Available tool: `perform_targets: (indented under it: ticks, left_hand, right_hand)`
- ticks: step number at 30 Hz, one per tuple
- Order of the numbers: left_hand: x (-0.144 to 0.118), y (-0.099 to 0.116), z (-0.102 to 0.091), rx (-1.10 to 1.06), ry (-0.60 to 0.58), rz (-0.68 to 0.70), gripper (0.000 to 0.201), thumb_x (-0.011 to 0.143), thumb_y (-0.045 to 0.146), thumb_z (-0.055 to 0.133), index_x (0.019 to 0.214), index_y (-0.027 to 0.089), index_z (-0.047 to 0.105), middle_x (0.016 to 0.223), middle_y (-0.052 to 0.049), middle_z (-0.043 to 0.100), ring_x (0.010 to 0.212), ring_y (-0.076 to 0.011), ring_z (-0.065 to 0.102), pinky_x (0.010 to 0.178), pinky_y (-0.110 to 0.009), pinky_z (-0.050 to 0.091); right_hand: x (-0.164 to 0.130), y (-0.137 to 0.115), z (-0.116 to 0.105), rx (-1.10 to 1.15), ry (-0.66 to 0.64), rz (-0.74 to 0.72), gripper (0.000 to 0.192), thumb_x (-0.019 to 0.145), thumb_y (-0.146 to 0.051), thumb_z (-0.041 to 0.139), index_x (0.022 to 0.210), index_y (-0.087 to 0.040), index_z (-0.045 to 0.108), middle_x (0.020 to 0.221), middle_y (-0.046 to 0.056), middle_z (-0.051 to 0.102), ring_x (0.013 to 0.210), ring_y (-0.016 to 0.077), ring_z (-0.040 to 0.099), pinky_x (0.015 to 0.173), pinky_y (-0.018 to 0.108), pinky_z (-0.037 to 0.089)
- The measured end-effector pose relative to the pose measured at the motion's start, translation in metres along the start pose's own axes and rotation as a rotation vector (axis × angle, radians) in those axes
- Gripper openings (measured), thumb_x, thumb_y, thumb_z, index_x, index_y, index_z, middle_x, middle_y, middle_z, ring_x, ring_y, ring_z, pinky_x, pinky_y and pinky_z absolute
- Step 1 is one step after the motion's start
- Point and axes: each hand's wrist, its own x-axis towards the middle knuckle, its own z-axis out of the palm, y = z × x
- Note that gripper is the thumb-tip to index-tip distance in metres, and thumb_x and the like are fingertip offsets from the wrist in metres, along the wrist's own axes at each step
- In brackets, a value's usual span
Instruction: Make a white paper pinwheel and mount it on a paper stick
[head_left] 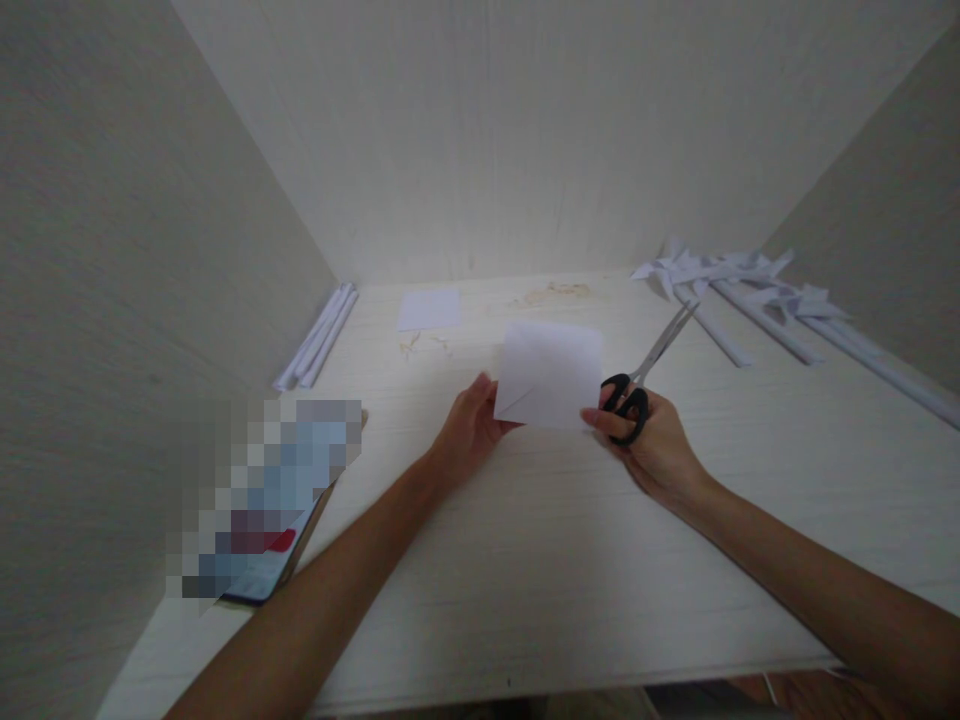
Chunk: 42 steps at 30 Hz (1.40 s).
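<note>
My left hand (475, 425) grips the left edge of a white sheet of paper (551, 372), which has a diagonal line near its lower left corner. At the sheet's lower right corner, my right hand (649, 440) pinches the paper with thumb and fingers. The same hand carries black-handled scissors (637, 385), their blades nearly together and pointing up and to the right. Both hands hold the paper above the white table.
A phone (300, 520), partly pixelated, leans at the left. Rolled white paper tubes (319, 337) lie behind it. A flat white square of paper (429, 309) rests at the back. Paper pinwheel shapes on tubes (765, 315) are heaped at the right. Walls enclose three sides.
</note>
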Motion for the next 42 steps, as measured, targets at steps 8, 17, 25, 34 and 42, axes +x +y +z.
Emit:
perform_targets:
  ticks: [8, 17, 25, 34, 42]
  left_hand:
    - [-0.008, -0.017, 0.006, 0.308, 0.099, 0.010, 0.027, 0.062, 0.034, 0.069, 0.076, 0.011, 0.067, 0.075, -0.009, 0.068, 0.068, -0.0170, 0.062, 0.069, -0.031, 0.050]
    - [0.006, -0.015, 0.005, 0.109, 0.298, 0.166, 0.019, 0.061, 0.031, 0.068, 0.062, 0.013, 0.061, 0.059, -0.001, 0.062, 0.053, -0.0093, 0.056, 0.050, -0.020, 0.044]
    - [0.004, -0.015, 0.007, 0.339, 0.344, 0.128, 0.031, 0.072, 0.039, 0.057, 0.057, 0.012, 0.057, 0.041, -0.002, 0.057, 0.035, -0.0082, 0.047, 0.039, -0.020, 0.034]
    - [0.002, -0.013, 0.006, 0.445, 0.426, 0.170, 0.019, 0.058, 0.028, 0.069, 0.052, 0.014, 0.058, 0.048, 0.001, 0.058, 0.045, -0.0086, 0.050, 0.048, -0.021, 0.038]
    - [-0.001, -0.011, 0.005, 0.326, 0.506, 0.164, 0.022, 0.056, 0.028, 0.069, 0.045, 0.014, 0.056, 0.044, 0.001, 0.054, 0.043, -0.0080, 0.048, 0.047, -0.021, 0.038]
  right_hand:
    - [-0.001, 0.007, 0.001, -0.015, -0.025, -0.048, 0.025, 0.054, -0.022, 0.074, 0.065, -0.018, 0.052, 0.056, -0.006, 0.047, 0.049, 0.0064, 0.043, 0.044, 0.020, 0.033]
    - [0.000, 0.005, 0.001, -0.149, -0.145, -0.046, 0.025, 0.055, -0.026, 0.073, 0.065, -0.016, 0.053, 0.054, -0.005, 0.050, 0.046, 0.0058, 0.039, 0.041, 0.020, 0.029]
    - [-0.001, -0.008, -0.003, -0.223, -0.278, 0.067, 0.027, 0.066, -0.039, 0.063, 0.071, -0.016, 0.050, 0.053, -0.003, 0.052, 0.042, 0.0050, 0.035, 0.038, 0.019, 0.022]
    - [-0.004, -0.011, -0.016, -0.023, -0.541, 0.217, 0.038, 0.067, -0.045, 0.062, 0.088, -0.015, 0.051, 0.068, 0.002, 0.055, 0.048, 0.0071, 0.041, 0.042, 0.022, 0.030]
    - [-0.007, -0.014, -0.027, -0.096, -0.722, 0.230, 0.042, 0.075, -0.050, 0.053, 0.095, -0.013, 0.053, 0.074, 0.006, 0.060, 0.050, 0.0075, 0.044, 0.043, 0.021, 0.032]
